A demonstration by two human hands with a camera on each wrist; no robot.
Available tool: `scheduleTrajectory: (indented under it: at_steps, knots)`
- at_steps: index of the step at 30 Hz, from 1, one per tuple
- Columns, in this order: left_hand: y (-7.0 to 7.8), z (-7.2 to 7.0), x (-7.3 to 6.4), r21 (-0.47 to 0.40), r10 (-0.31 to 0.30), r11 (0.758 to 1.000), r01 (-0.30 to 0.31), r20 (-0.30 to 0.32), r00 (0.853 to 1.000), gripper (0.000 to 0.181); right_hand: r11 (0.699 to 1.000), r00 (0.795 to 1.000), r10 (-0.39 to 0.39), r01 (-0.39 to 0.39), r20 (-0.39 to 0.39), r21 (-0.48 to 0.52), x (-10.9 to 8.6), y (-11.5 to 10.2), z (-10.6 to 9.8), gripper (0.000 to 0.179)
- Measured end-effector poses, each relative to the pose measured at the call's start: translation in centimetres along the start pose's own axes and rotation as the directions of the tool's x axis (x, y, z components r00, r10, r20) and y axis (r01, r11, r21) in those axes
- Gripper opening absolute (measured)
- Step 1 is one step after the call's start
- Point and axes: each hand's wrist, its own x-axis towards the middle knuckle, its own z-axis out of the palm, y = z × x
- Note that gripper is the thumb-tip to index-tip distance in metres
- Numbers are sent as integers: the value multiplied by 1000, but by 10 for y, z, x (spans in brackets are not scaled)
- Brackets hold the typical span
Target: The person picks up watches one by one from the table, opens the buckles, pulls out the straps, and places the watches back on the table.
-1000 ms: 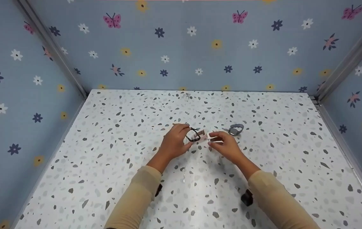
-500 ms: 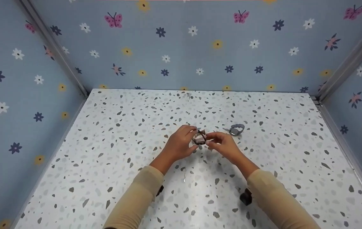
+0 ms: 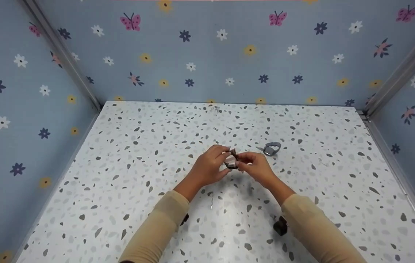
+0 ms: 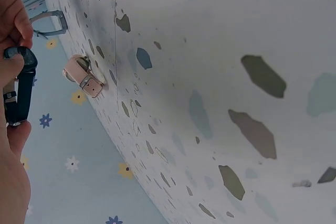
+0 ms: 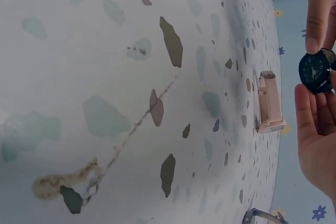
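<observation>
Black wristwatch [image 5: 313,73] — 1 item, dark dial with numerals, dark strap; held at the middle of the head frame, raised above the table. Left hand [image 3: 209,167]: fingers curled, grasping the wristwatch from the left. Right hand [image 3: 259,169]: likewise grasping it, thumb and fingers pinching from the right.

Pink watch [image 5: 271,99] — 1 item, buckled strap; rests on the table, upper left of the left-wrist frame, partly hidden beyond the hands in the head frame. Grey watch [image 3: 269,151] — 1 item, strap looped; on the table, right of centre in the head frame, near the right hand.

Table [image 3: 138,160]: white, speckled grey. Back wall [image 3: 207,51]: pale blue, flowers and butterflies, across the top. Sleeves [image 3: 320,226]: 2, beige, lower frame.
</observation>
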Motion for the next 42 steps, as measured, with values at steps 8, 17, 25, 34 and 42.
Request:
scheduleTrajectory:
  at_steps: [8, 17, 25, 34, 42]
  knots:
    - [2, 4, 1, -152, -40, 988, 28, -75, 996, 40, 997, 997, -24, 19, -71, -69, -5, -11, 2, 22]
    - [2, 3, 2, -579, -465, 720, 383, 7, 885, 44, 996, 993, -39, 31, -107, -80, 0, 4, -1, 21]
    - [0, -3, 4, -688, -632, 481, 544, 158, 759, 38, 997, 994, -34, 26, -109, -66, -1, 5, -4, 20]
    - [-3, -3, 4, -671, -641, 390, 631, 294, 709, 42, 999, 994, -33, 29, -103, -41, -8, -7, -3, 19]
    - [-1, -4, 5, -697, -587, 348, 626, 359, 726, 46, 998, 994, -64, 61, -92, -25, -15, -14, -3, 19]
